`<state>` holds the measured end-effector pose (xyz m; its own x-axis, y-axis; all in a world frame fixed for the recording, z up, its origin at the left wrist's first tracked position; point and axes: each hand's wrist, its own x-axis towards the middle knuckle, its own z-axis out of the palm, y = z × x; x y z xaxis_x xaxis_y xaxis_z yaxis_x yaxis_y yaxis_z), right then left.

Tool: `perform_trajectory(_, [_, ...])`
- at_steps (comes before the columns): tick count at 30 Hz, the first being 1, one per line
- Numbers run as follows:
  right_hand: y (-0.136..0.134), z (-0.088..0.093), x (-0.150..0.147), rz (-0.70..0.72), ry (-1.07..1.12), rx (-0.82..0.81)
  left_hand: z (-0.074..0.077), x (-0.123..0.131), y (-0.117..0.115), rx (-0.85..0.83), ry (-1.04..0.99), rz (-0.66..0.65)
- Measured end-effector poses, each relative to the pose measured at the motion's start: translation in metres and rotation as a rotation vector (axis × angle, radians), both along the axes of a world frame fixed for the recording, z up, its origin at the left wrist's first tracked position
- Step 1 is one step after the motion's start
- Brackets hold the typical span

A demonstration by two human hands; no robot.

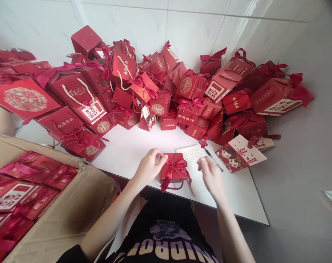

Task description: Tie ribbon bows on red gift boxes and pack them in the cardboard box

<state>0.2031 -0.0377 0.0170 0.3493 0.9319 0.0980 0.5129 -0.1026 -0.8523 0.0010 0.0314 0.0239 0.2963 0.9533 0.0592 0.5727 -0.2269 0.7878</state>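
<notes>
A small red gift box (173, 168) with a dark red ribbon bow lies near the front edge of the white table (127, 149). My left hand (150, 165) rests against the box's left side, fingers curled and pinched at its top left corner. My right hand (210, 174) hovers just right of the box, fingers slightly bent and apart, holding nothing, a little blurred. A white sheet with printed lines (192, 153) lies under and behind the box, and a pen (213, 157) lies beside it.
A big heap of red gift boxes (155, 87) with ribbons and cord handles covers the back of the table against the tiled wall. A flat printed card box (240, 153) lies at right. An open cardboard carton (72, 212) full of red boxes stands at left.
</notes>
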Motion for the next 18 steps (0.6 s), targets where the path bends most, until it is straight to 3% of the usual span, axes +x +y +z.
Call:
perform_trajectory(5, [0.012,-0.016,-0.022,0.122,0.323,-0.149,-0.005,0.006,-0.003,-0.001,0.03,0.018])
perform_trajectory(10, [0.017,-0.02,-0.027,0.135,0.386,-0.085,-0.008,0.007,-0.009,-0.025,-0.075,0.011])
perform_trajectory(18, [0.013,-0.03,-0.025,0.179,0.495,-0.015,-0.02,0.013,-0.021,0.023,-0.1,0.156])
